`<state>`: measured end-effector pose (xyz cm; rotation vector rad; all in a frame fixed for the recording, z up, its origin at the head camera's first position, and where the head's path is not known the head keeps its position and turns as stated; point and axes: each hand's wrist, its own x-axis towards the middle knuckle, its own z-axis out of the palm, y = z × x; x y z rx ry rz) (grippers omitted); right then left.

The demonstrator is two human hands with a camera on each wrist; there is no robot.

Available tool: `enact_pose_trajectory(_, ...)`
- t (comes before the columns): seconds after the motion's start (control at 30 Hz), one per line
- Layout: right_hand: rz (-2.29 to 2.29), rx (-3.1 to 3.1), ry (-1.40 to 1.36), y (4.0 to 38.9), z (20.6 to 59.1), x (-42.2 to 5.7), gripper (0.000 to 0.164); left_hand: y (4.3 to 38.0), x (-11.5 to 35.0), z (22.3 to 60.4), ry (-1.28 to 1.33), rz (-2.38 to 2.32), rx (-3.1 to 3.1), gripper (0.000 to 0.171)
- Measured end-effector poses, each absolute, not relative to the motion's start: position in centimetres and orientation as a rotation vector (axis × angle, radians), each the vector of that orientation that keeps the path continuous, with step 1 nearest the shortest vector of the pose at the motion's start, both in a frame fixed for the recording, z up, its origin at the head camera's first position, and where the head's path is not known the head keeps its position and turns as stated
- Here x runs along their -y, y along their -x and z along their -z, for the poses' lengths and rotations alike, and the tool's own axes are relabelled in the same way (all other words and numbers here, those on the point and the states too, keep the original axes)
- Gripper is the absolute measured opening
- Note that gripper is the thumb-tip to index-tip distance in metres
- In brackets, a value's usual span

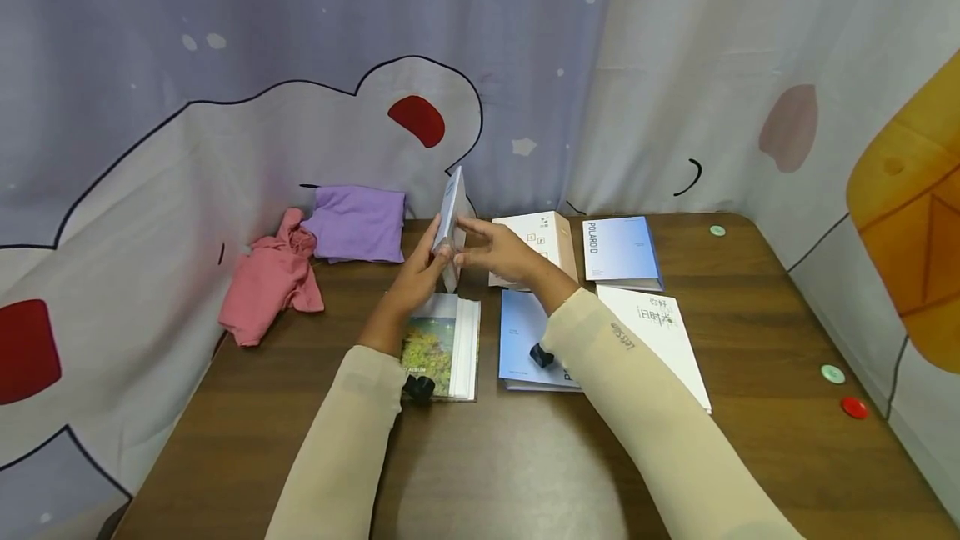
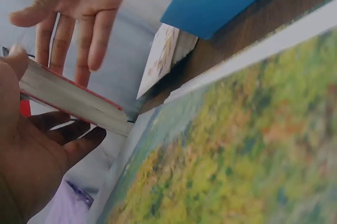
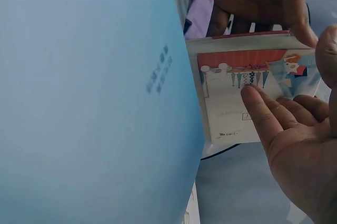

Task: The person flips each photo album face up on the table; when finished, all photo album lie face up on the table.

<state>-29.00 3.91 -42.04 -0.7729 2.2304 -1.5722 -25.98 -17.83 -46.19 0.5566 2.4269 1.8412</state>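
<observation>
A book is being handled: the left hand is clamping it upright, the right hand touching its cover straight-fingered; the next move is probably calling for steadiness.

Blue binder reads "POLAROID", sleeve "Let'sSlim", floral book "ALBUM".

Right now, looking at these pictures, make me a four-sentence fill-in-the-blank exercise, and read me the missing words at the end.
1. The left hand grips the book between its fingers and its ____.
2. Beside the pink cloth lies a folded cloth coloured ____.
3. The blue-and-white album at the back is printed with the word ____.
4. Of the three round discs on the right, two are green and one is ____.

Missing words: thumb; purple; POLAROID; red.
</observation>
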Motion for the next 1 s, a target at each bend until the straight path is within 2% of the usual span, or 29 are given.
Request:
enact_pose_trajectory(0.17,1.552,-2.133,0.766,29.0,42.1,-3.8,0.091,26.1,17.4,46.0,-0.531,-1.913,-2.463,0.078)
enact_pose_trajectory(0.43,1.467,-2.104,0.744,29.3,42.7,-3.6,0.091,25.8,17.2,45.9,-0.37,-1.914,-2.549,0.075)
enact_pose_trajectory(0.77,1.33,-2.245,0.72,29.5,43.5,-3.4,0.077,25.8,17.3,46.2,-0.267,-2.079,-2.491,0.065)
enact_pose_trajectory(1.0,1.17,-2.289,0.74,29.5,43.7,-3.2,0.073,25.8,18.5,46.4,-0.026,-2.065,-2.575,0.062)
